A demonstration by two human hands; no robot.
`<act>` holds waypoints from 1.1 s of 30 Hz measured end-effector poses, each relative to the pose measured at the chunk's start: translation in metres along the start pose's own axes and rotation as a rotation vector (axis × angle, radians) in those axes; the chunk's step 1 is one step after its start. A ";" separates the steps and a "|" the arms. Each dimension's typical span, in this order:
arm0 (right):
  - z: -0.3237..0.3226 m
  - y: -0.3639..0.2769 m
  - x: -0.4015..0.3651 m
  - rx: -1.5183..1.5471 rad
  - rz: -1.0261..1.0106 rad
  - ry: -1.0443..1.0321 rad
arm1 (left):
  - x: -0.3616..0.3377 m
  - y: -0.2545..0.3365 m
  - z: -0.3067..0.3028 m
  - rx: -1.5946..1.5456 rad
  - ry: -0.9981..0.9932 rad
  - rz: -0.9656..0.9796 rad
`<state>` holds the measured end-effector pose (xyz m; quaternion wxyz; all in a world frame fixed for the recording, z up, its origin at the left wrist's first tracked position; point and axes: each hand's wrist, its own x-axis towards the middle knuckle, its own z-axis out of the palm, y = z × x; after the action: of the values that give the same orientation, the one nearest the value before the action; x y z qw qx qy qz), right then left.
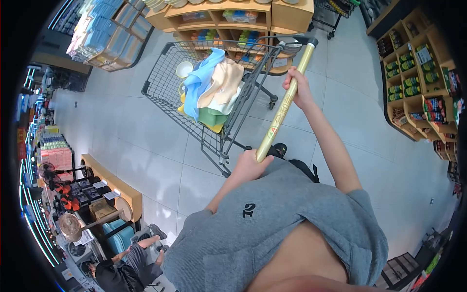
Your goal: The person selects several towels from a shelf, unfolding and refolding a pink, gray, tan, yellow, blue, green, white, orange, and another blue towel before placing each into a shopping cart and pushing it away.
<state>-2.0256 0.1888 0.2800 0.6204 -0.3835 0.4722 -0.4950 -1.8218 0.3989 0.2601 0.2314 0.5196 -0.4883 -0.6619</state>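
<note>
My left hand is wrapped around the near end of a shopping cart's yellow-gold handle. Further up, near the handle's far end, my right hand also grips it, fingers curled round the bar. The dark wire cart stands to the left of the handle. Inside its basket lie a light blue cloth, a peach cloth and green and yellow items under them. A white round cup or bowl sits beside the cloths. What lies beneath the pile is hidden.
A wooden display shelf with colourful goods stands just beyond the cart. Stacked packs rise at upper left. Wooden shelves with jars line the right. At lower left are a counter with fans and a seated person.
</note>
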 end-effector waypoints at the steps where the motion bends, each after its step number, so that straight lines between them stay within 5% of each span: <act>1: -0.007 0.001 0.002 0.003 0.006 -0.012 | 0.000 0.004 0.001 -0.005 -0.009 -0.010; 11: 0.006 0.003 -0.015 -0.010 -0.013 -0.068 | -0.016 0.014 -0.018 0.002 -0.026 -0.104; 15: 0.001 0.001 -0.016 0.010 0.188 -0.180 | -0.007 0.012 -0.022 0.153 -0.044 -0.093; 18: -0.010 -0.001 -0.009 0.044 0.354 -0.376 | 0.015 0.032 -0.011 -0.036 0.169 0.084; 21: -0.018 -0.005 0.000 0.071 0.570 -0.570 | 0.045 0.030 -0.016 -0.236 -0.119 -0.150; 24: -0.033 -0.020 0.016 0.129 0.780 -0.791 | 0.050 0.026 0.004 -0.285 0.011 -0.113; 29: -0.045 -0.007 0.056 0.177 0.897 -1.225 | 0.051 0.045 0.030 0.244 0.530 -0.373; 33: -0.046 -0.006 0.065 0.222 0.918 -1.297 | 0.053 0.060 0.050 0.337 0.753 -0.422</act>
<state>-2.0674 0.1240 0.2607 0.9475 -0.2982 0.0761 0.0869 -1.8978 0.3511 0.2883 0.1651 0.8423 -0.3545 -0.3711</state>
